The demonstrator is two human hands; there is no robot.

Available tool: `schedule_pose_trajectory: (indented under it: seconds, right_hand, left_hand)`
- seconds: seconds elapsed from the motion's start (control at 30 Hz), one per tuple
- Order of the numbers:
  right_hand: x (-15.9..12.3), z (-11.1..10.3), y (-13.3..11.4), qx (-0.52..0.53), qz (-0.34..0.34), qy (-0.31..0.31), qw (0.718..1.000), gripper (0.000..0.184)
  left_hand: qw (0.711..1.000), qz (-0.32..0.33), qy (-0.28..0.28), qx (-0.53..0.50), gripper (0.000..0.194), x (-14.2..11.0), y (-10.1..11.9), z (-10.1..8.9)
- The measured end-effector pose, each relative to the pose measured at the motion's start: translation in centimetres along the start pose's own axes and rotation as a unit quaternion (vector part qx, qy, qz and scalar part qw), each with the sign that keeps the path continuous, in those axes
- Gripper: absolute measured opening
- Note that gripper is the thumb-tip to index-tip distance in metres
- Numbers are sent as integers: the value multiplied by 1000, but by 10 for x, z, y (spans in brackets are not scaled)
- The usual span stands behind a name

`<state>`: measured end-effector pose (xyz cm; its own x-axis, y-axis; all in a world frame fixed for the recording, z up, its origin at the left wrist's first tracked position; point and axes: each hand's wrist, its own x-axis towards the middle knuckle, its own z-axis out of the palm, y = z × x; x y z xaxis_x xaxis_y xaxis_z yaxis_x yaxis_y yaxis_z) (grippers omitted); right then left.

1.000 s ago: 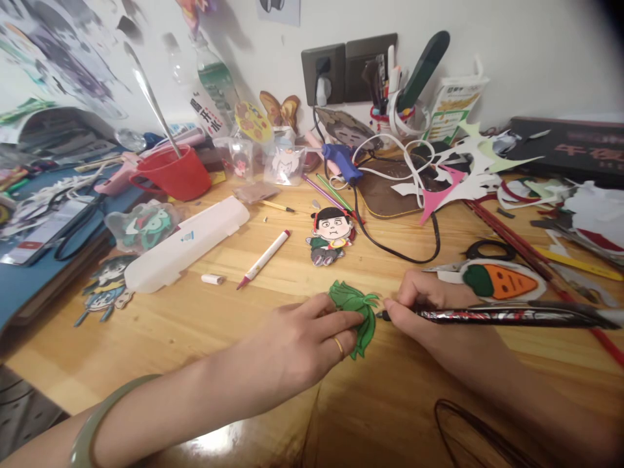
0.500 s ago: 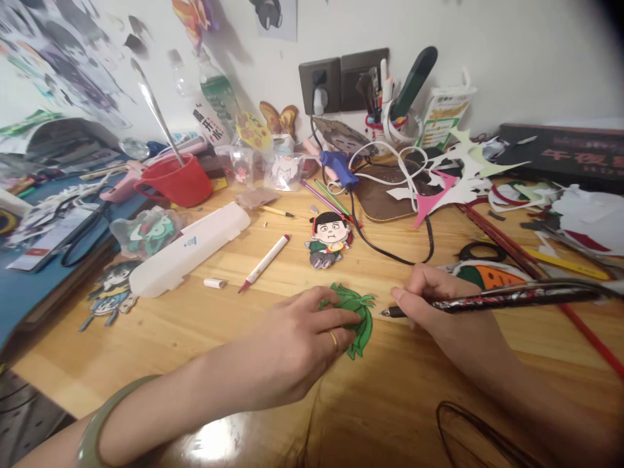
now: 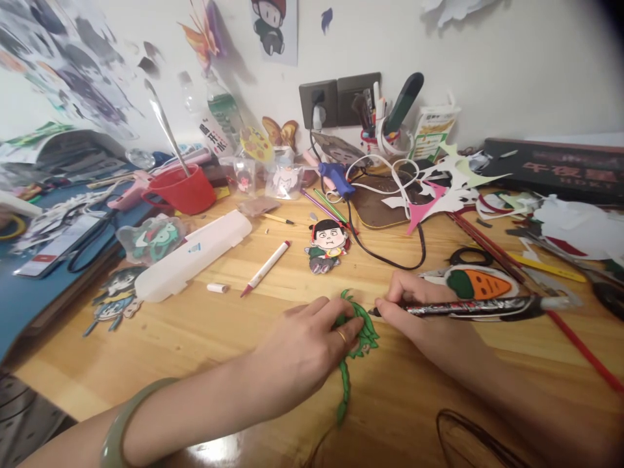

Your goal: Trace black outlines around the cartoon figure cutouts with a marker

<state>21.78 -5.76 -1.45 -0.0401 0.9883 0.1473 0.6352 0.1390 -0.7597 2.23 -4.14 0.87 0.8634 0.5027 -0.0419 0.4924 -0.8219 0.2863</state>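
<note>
My left hand (image 3: 312,341) lies flat with fingers stretched over a green leafy paper cutout (image 3: 359,338) on the wooden table (image 3: 205,331), pinning it down. A thin green strip of the cutout trails toward me below the fingers. My right hand (image 3: 414,312) is closed around a long dark patterned pen (image 3: 468,307), its tip touching the cutout's right edge.
A carrot cutout (image 3: 480,285) lies just behind my right hand. A cartoon figure cutout (image 3: 325,246), a red-tipped marker (image 3: 266,268) with its cap (image 3: 215,287) off, and a white pencil case (image 3: 195,255) lie farther back. A red cup (image 3: 181,190), cables, paper scraps and red sticks crowd the rear.
The green cutout has been turned under my left hand, and a thin strip now shows below the fingers. The pen tip has come back against its right edge. The view has tilted up.
</note>
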Motion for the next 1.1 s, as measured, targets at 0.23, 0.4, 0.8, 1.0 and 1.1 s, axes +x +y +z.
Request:
schedule_pose_trajectory:
  seconds: [0.23, 0.4, 0.8, 1.0, 1.1]
  right_hand:
    - [0, 0, -1, -8, -4, 9, 1000, 23]
    - [-1, -4, -7, -11, 6, -19, 1000, 23]
    - [-1, -3, -7, -9, 3, -25, 1000, 22]
    - [-2, -4, -6, -2, 3, -17, 1000, 22]
    - [-2, -4, -6, -1, 5, -19, 1000, 21]
  left_hand:
    - [1000, 9, -8, 2, 26, 3, -3, -1]
    - [1000, 20, -3, 8, 26, 3, -5, 0]
    - [1000, 14, -9, 13, 27, 2, -4, -1]
    - [1000, 8, -11, 2, 27, 3, -3, -1]
    - [1000, 12, -7, -1, 27, 3, -3, 0]
